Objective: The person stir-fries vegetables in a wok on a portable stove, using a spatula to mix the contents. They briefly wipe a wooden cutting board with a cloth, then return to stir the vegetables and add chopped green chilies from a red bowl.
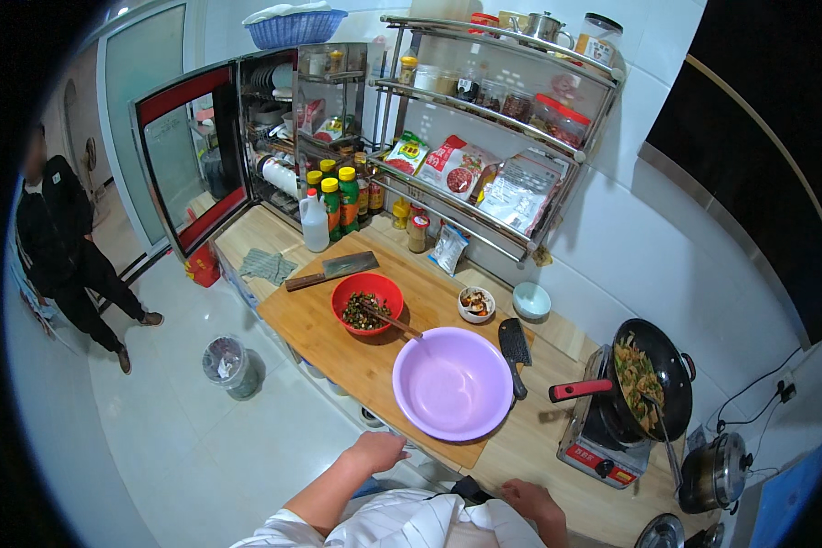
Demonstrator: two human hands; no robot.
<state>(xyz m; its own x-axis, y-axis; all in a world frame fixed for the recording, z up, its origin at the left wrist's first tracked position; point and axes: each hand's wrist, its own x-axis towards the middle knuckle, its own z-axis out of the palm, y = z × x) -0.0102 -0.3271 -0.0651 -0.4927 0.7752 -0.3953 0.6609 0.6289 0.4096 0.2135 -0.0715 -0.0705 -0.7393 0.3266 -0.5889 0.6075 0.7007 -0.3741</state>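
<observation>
My left hand [378, 451] is at the front edge of the counter, left of my body, with its fingers curled and partly hidden. Low on the right, my right hand [526, 499] rests by the counter edge; its palm side cannot be seen. In front of me stands an empty purple basin [452, 383] on a wooden cutting board [301, 312]. Behind it a red bowl [339, 291] holds chopped dark-green food, with wooden chopsticks [401, 325] leaning out over the basin's rim. A cleaver [351, 265] lies beyond the bowl, and a black knife [514, 342] lies right of the basin.
A wok [675, 363] of cooked food sits on a portable gas stove [582, 445], its red handle pointing left. Bottles [348, 198] and a metal spice rack [493, 109] line the wall. A trash bin [231, 370] stands on the floor; a person [61, 226] is at far left.
</observation>
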